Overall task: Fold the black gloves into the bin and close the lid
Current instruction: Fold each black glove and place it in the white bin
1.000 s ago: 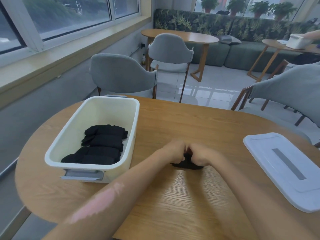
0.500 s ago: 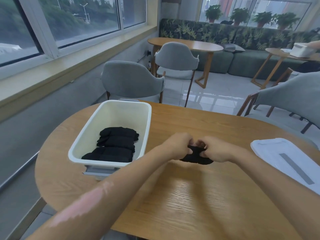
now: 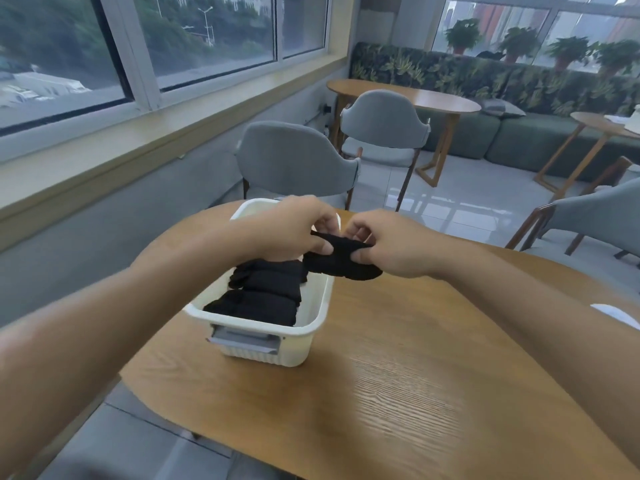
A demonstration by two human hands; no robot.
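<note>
A folded black glove [image 3: 341, 259] hangs in the air over the right rim of the white bin [image 3: 311, 315]. My left hand [image 3: 298, 230] pinches its left end and my right hand [image 3: 388, 245] pinches its right end. Inside the bin lie folded black gloves [image 3: 266, 292] in a stack toward the near end. My left hand hides the far part of the bin. Only a sliver of the white lid [image 3: 618, 315] shows at the right edge of the wooden table [image 3: 398, 393].
A grey chair [image 3: 294, 161] stands just behind the bin at the table's far side. Another grey chair [image 3: 595, 216] is at the right. More chairs, tables and a green bench fill the room behind. A window sill runs along the left.
Both hands have lifted the folded glove off the table and carried it left to above the bin's right rim. The view has swung left, pushing the lid nearly out of sight.
</note>
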